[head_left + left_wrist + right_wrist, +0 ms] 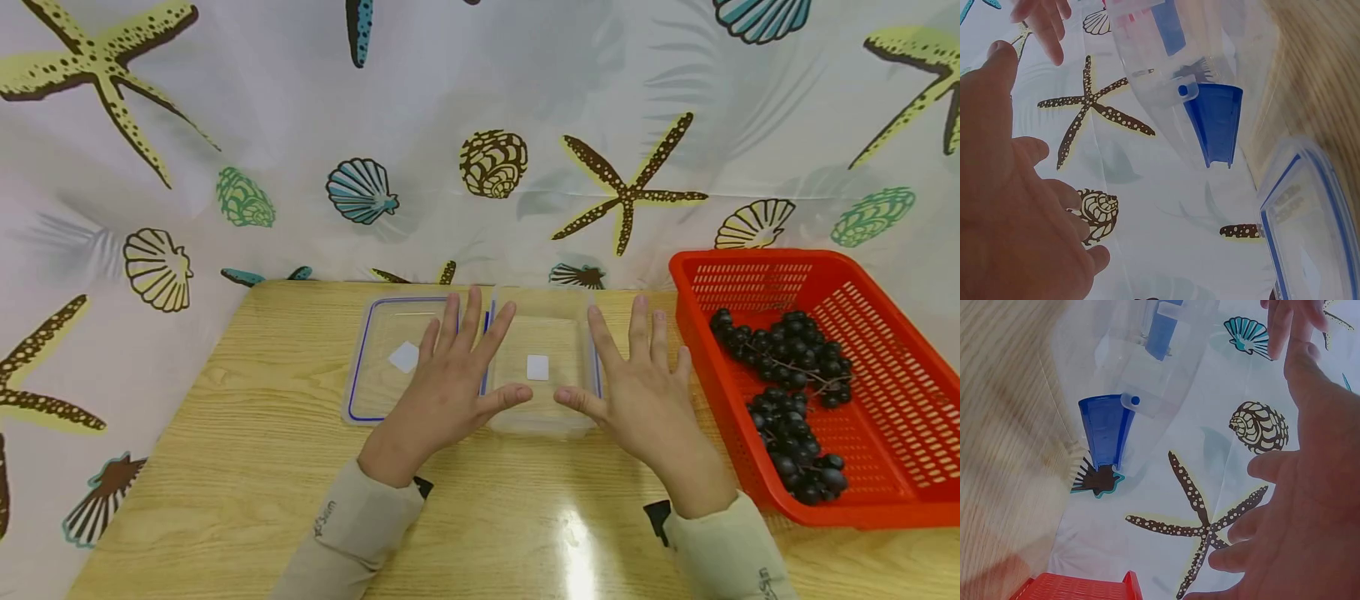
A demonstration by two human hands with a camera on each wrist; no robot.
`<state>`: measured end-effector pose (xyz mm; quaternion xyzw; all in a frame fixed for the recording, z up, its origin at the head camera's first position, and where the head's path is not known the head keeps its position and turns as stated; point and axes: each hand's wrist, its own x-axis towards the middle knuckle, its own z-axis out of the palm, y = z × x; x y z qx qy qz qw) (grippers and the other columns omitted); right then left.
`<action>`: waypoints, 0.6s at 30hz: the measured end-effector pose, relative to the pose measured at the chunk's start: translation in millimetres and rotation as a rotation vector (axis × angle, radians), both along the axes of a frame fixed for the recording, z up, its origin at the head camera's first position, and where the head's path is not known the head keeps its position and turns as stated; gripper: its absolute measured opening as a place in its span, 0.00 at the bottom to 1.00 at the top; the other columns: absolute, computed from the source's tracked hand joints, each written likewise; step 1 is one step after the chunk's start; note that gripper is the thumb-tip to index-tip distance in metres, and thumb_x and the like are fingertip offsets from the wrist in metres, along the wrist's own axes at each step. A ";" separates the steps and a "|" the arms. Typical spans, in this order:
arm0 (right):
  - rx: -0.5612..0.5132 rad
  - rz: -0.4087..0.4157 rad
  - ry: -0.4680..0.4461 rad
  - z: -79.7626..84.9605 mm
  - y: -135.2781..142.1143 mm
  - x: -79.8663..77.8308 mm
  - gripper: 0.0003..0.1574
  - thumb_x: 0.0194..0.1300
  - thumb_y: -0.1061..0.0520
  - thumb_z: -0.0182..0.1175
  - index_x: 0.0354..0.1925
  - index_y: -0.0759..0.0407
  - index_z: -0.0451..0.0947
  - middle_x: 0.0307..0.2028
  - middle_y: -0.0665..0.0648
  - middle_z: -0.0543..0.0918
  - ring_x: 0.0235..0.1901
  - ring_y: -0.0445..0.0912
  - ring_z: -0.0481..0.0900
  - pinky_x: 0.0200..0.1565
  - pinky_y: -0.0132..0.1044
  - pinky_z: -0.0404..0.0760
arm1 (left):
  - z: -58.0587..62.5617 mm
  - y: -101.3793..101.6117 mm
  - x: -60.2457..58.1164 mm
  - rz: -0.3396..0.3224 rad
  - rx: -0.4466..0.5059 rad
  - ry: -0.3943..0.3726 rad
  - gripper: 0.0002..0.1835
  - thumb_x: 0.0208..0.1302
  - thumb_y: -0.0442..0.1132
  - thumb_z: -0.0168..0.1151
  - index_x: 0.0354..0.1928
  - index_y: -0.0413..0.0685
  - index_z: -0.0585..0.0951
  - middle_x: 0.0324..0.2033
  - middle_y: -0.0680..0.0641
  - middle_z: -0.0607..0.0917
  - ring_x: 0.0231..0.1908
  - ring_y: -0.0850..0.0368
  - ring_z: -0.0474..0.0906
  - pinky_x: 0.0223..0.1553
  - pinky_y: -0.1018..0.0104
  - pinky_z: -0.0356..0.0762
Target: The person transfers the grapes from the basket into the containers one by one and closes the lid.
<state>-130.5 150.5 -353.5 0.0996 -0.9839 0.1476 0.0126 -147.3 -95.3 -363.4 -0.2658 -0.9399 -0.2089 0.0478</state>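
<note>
A clear plastic food box (543,427) stands on the table with a small white square showing at its bottom. To its left lies a clear lid (378,392) edged by a blue seal. My left hand (450,387), fingers spread and holding nothing, hovers over the gap between lid and box. On the other side my right hand (648,404) is spread over the box's right edge, also holding nothing. The thumbs point toward each other, apart. Blue clips (1215,125) hang from the box's sides in both wrist views, and the hands look clear of it.
A red slotted basket (862,515) stands on the right, close to my right hand. Inside it lie bunches of dark grapes (798,450). Behind the wooden table (247,467) hangs a white cloth (420,92) printed with shells and starfish.
</note>
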 end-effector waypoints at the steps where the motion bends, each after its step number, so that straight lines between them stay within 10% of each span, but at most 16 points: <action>1: 0.000 0.000 0.000 0.0 -0.1 -0.2 0.67 0.61 0.19 0.54 0.82 0.44 0.36 0.77 0.70 0.25 0.74 0.68 0.24 0.63 0.79 0.39 | 0.1 -0.3 -0.1 -0.001 0.001 0.000 0.52 0.63 0.77 0.34 0.82 0.60 0.39 0.78 0.42 0.27 0.74 0.44 0.17 0.71 0.35 0.29; 18: -0.035 0.012 -0.014 1.7 3.5 -0.3 0.66 0.62 0.21 0.55 0.82 0.40 0.34 0.77 0.69 0.24 0.75 0.66 0.22 0.64 0.78 0.38 | -8.1 1.0 -4.3 -0.025 0.112 -0.014 0.54 0.62 0.80 0.29 0.82 0.56 0.41 0.78 0.38 0.31 0.76 0.37 0.27 0.70 0.31 0.34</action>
